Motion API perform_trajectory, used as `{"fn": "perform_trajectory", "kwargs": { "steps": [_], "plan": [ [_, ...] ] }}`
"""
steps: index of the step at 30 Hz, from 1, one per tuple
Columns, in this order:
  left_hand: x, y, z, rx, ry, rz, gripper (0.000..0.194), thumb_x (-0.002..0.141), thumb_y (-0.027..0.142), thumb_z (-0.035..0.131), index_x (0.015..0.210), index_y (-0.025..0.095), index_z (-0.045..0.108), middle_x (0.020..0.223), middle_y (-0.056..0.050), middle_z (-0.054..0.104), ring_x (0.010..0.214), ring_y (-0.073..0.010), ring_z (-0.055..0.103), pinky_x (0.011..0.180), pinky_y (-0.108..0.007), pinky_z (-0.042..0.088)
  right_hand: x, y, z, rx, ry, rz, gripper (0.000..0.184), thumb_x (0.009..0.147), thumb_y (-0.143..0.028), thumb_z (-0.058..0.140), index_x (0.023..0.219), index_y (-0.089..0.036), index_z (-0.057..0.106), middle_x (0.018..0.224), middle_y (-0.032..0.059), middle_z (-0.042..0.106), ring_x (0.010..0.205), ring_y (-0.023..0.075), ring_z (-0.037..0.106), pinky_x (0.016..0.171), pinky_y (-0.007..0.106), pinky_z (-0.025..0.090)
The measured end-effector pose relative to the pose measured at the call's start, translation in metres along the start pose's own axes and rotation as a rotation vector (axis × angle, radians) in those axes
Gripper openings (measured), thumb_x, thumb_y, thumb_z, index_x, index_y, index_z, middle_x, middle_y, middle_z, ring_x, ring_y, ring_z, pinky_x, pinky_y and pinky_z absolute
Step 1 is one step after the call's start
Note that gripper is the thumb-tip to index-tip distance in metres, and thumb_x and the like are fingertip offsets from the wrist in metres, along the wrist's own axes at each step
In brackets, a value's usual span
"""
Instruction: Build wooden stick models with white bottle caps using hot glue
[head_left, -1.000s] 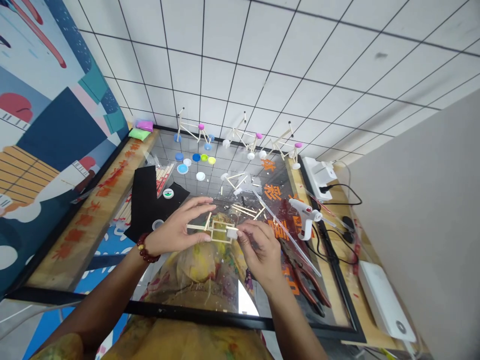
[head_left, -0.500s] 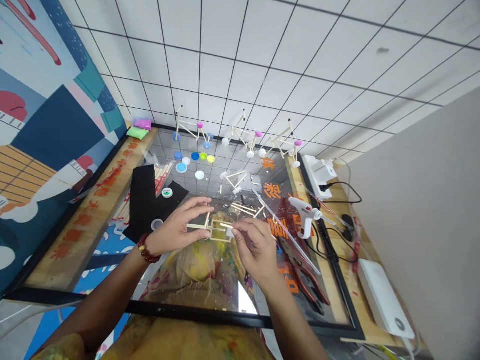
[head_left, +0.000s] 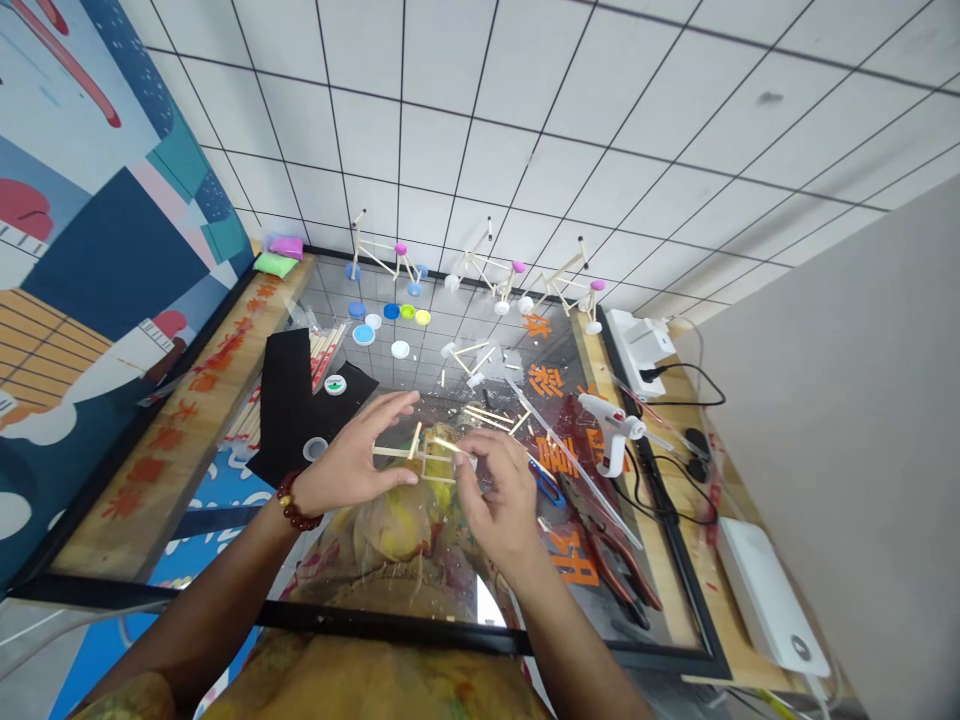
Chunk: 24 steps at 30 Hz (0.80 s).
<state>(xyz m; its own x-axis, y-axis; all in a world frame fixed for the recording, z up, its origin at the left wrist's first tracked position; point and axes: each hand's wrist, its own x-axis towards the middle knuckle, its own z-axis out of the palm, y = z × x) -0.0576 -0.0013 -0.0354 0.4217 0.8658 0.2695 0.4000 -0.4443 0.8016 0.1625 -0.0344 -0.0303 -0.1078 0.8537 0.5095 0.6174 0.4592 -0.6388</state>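
A small frame of thin wooden sticks [head_left: 437, 479] sits on the glass tabletop between my hands, with a short stick [head_left: 415, 441] standing up at its left part. My left hand [head_left: 352, 455] is open around that left part, thumb and fingers wide apart. Whether the thumb touches the frame, I cannot tell. My right hand [head_left: 499, 485] pinches a short wooden stick [head_left: 448, 445] between thumb and fingers, over the frame's right end. A white piece at that end is mostly hidden by this hand.
Three stick models [head_left: 397, 262] with bottle-cap wheels stand along the back. Loose caps [head_left: 364, 335], cut sticks [head_left: 487, 415] and black cloth [head_left: 285, 400] lie about. To the right are a glue gun [head_left: 611, 430], pliers [head_left: 619, 560], blue-handled scissors [head_left: 550, 485] and a power strip [head_left: 634, 355].
My right hand has shifted slightly left and turned with its stick, which now slants over the frame. The blue scissor handles have come into sight. My left hand has opened slightly wider.
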Motion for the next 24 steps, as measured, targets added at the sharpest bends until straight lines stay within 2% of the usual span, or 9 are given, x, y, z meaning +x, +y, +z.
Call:
{"fn": "perform_trajectory", "kwargs": {
  "steps": [3,5,7,15,18,21,24],
  "plan": [
    [-0.009,-0.001,-0.007,0.153,0.024,-0.035,0.066,0.08,0.026,0.075,0.141,0.026,0.05,0.14,-0.012,0.054,0.126,-0.0275,0.057,0.104,-0.045,0.052,-0.005,0.011,-0.008,0.031,0.059,0.141,0.01,0.096,-0.023,0.05,0.101,-0.022,0.058,0.092,0.0044,0.067,0.088,0.0202,0.063,0.079,0.035,0.047],
    [-0.015,-0.003,-0.009,0.268,0.027,-0.038,0.047,0.081,0.026,0.073,0.127,0.024,0.062,0.131,-0.011,0.06,0.121,-0.0275,0.059,0.103,-0.045,0.051,-0.009,0.021,-0.013,0.029,0.068,0.235,0.01,0.097,-0.027,0.049,0.1,-0.021,0.057,0.087,0.0028,0.064,0.08,0.0187,0.061,0.072,0.032,0.047],
    [-0.018,-0.006,-0.008,0.333,0.018,-0.023,0.035,0.082,0.026,0.072,0.117,0.022,0.067,0.123,-0.011,0.064,0.114,-0.0271,0.062,0.1,-0.045,0.052,-0.014,0.03,-0.015,0.036,0.066,0.3,0.012,0.097,-0.031,0.049,0.1,-0.021,0.055,0.082,0.0009,0.061,0.072,0.0173,0.058,0.067,0.03,0.045],
    [-0.013,-0.015,0.019,0.451,-0.067,-0.014,0.019,0.082,0.02,0.07,0.101,0.02,0.072,0.115,-0.011,0.067,0.115,-0.0303,0.058,0.099,-0.05,0.048,-0.027,0.047,-0.016,0.078,0.052,0.347,0.017,0.099,-0.036,0.047,0.099,-0.02,0.055,0.078,-0.0007,0.057,0.069,0.0162,0.054,0.065,0.029,0.042],
    [-0.013,-0.018,0.027,0.471,-0.089,-0.001,0.014,0.086,0.022,0.065,0.097,0.021,0.073,0.112,-0.01,0.067,0.113,-0.0298,0.058,0.095,-0.049,0.05,-0.032,0.051,-0.019,0.093,0.061,0.368,0.017,0.098,-0.036,0.049,0.1,-0.02,0.056,0.08,-0.0003,0.059,0.07,0.0164,0.054,0.066,0.029,0.042],
    [-0.014,-0.021,0.033,0.474,-0.079,0.01,0.015,0.087,0.024,0.064,0.099,0.021,0.073,0.112,-0.01,0.068,0.11,-0.0284,0.059,0.094,-0.048,0.049,-0.039,0.057,-0.022,0.103,0.073,0.404,0.018,0.097,-0.037,0.051,0.1,-0.021,0.056,0.081,0.0,0.059,0.071,0.0168,0.055,0.067,0.03,0.043],
    [-0.013,-0.022,0.038,0.458,-0.046,0.003,0.015,0.087,0.026,0.066,0.098,0.022,0.074,0.111,-0.008,0.069,0.108,-0.0267,0.06,0.102,-0.052,0.044,-0.044,0.064,-0.024,0.132,0.081,0.427,0.019,0.097,-0.038,0.051,0.1,-0.02,0.056,0.082,0.0003,0.059,0.073,0.0169,0.055,0.068,0.03,0.044]
  ]
}}
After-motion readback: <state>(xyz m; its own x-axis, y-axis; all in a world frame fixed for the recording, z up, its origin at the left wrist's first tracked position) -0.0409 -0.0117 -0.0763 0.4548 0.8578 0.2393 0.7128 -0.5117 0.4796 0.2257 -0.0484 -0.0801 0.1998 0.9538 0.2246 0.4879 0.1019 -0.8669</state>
